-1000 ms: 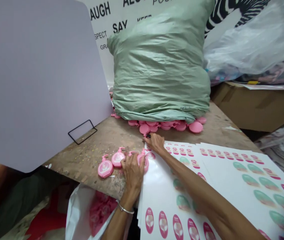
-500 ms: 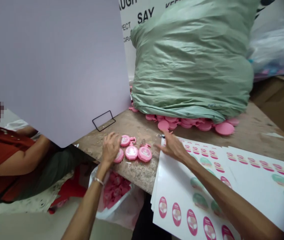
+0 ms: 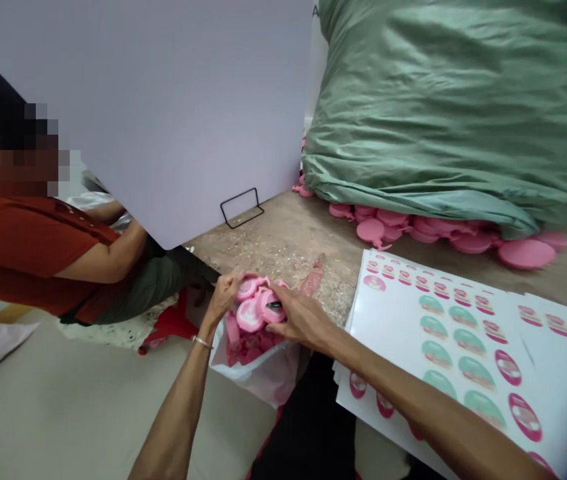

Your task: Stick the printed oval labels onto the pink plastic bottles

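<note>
Several pink round plastic cases [image 3: 250, 313] with pale picture labels and small hooks are bunched between my two hands at the table's front edge, over an open bag. My left hand [image 3: 226, 293] curls around the far left side of the bunch. From the right, my right hand [image 3: 303, 317] presses against it, thumb below and fingers above. A small dark object [image 3: 274, 305] shows by the right fingertips; its kind is unclear. Beneath, the white plastic bag [image 3: 268, 383] holds more pink cases [image 3: 248, 347]. My hands hide part of the bunch.
Printed sticker sheets [image 3: 403, 320] lie stacked on the table [image 3: 283, 247] at right. Behind them, a large green sack [image 3: 443, 113] rests on pink cases [image 3: 470, 241]. A grey panel [image 3: 163, 120] with a black wire stand [image 3: 242, 208] stands left. A person in an orange shirt [image 3: 28, 253] sits beyond it.
The pink cases that lay on the table have been gathered and moved to its edge over the bag. My right hand has come left from the sticker sheets to join my left. The view has shifted left.
</note>
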